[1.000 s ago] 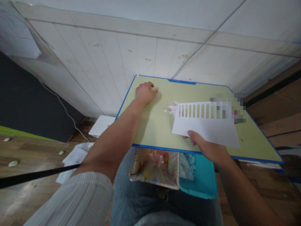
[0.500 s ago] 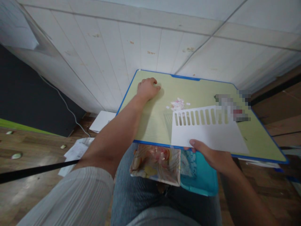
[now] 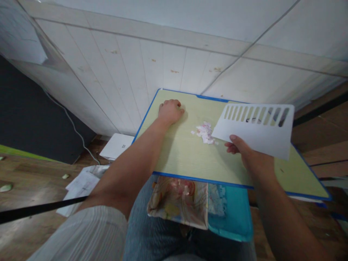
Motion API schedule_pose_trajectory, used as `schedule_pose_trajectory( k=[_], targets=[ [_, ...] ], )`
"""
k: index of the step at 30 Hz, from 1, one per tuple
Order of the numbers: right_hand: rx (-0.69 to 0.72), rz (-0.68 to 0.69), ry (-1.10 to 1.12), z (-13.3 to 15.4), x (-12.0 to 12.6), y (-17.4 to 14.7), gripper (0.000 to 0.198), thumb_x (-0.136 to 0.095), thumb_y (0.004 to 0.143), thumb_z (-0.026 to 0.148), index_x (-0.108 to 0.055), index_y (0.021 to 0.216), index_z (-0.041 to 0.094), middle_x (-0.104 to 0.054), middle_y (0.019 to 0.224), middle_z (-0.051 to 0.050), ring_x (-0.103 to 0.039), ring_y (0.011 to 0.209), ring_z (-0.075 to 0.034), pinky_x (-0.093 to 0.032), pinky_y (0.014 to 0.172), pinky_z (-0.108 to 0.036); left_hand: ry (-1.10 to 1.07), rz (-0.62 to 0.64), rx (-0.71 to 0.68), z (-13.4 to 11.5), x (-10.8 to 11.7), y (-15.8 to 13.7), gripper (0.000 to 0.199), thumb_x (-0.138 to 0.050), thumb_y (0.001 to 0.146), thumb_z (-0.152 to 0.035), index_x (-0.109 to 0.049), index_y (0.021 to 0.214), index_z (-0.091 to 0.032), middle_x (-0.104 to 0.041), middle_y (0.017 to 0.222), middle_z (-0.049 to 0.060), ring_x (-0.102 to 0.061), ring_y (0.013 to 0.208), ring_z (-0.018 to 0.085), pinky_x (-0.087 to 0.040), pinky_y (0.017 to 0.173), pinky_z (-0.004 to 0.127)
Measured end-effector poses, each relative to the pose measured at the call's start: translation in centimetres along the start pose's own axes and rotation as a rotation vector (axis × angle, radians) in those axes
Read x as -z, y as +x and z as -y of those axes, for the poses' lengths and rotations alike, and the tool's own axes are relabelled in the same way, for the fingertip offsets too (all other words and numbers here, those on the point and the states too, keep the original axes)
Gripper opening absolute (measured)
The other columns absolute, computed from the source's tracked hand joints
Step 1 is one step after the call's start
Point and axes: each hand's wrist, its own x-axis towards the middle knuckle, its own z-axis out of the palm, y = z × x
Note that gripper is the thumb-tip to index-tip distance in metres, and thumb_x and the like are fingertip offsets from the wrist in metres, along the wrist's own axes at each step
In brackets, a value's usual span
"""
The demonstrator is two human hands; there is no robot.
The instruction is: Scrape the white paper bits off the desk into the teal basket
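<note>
The right hand (image 3: 249,155) gripped a flat white sheet with a row of rounded slots (image 3: 268,137), thumb on top, fingers underneath. The sheet was tilted above the pale yellow, blue-edged tabletop (image 3: 182,156), its left corner right by a small heap of white and pinkish paper-like scraps (image 3: 205,132); whether they touched could not be told. The left hand (image 3: 170,111) rested near the tabletop's far left corner, fingers loosely curled; its palm was hidden. Below the near edge sat a patterned, soft-looking pouch (image 3: 176,212) beside a turquoise plastic container (image 3: 238,214).
</note>
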Motion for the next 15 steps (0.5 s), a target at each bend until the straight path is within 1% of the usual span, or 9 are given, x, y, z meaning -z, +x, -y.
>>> schedule_pose_trajectory(
  k=[2,5,7,11,15],
  targets=[
    [-0.003,0.024,-0.012,0.2,-0.5,0.5,0.040,-0.083,0.082,0.067,-0.077,0.065,0.031,-0.084,0.072,-0.008,-0.078,0.065,-0.030,-0.069,0.081,-0.048,0.003,-0.001,-0.002,0.0,0.0,0.0,0.037,-0.070,0.106,-0.035,-0.088,0.138,-0.028,-0.085,0.156,0.013,-0.071,0.153,0.039,-0.054,0.133,0.055],
    [-0.011,0.010,-0.079,0.0,-0.6,0.3,0.041,-0.079,0.081,0.066,-0.073,0.058,0.032,-0.082,0.069,-0.008,-0.081,0.069,-0.031,-0.067,0.100,-0.054,0.003,0.006,0.001,0.0,0.1,0.0,0.038,-0.070,0.106,-0.035,-0.088,0.138,-0.027,-0.084,0.157,0.014,-0.071,0.155,0.039,-0.053,0.134,0.054],
    [-0.012,0.010,-0.107,-0.3,-0.2,-0.1,0.042,-0.078,0.081,0.066,-0.073,0.055,0.033,-0.082,0.069,-0.007,-0.082,0.072,-0.033,-0.064,0.109,-0.056,0.001,0.006,0.004,-0.1,0.1,0.0,0.037,-0.071,0.106,-0.036,-0.088,0.137,-0.027,-0.084,0.157,0.014,-0.070,0.155,0.039,-0.053,0.134,0.055],
    [0.034,0.097,-0.125,-0.8,0.9,-0.8,0.042,-0.079,0.082,0.063,-0.072,0.052,0.034,-0.085,0.072,-0.008,-0.083,0.079,-0.035,-0.062,0.114,-0.057,-0.008,-0.004,0.003,-0.1,0.0,0.0,0.037,-0.071,0.105,-0.035,-0.089,0.135,-0.026,-0.084,0.156,0.016,-0.070,0.154,0.041,-0.052,0.133,0.057],
    [0.034,0.061,-0.124,-1.3,1.3,-1.3,0.045,-0.078,0.088,0.063,-0.073,0.054,0.034,-0.085,0.073,-0.007,-0.083,0.079,-0.034,-0.062,0.114,-0.056,-0.007,-0.011,0.003,0.0,-0.2,0.2,0.037,-0.070,0.105,-0.035,-0.090,0.135,-0.026,-0.084,0.155,0.016,-0.071,0.153,0.041,-0.052,0.133,0.058]
  ],
)
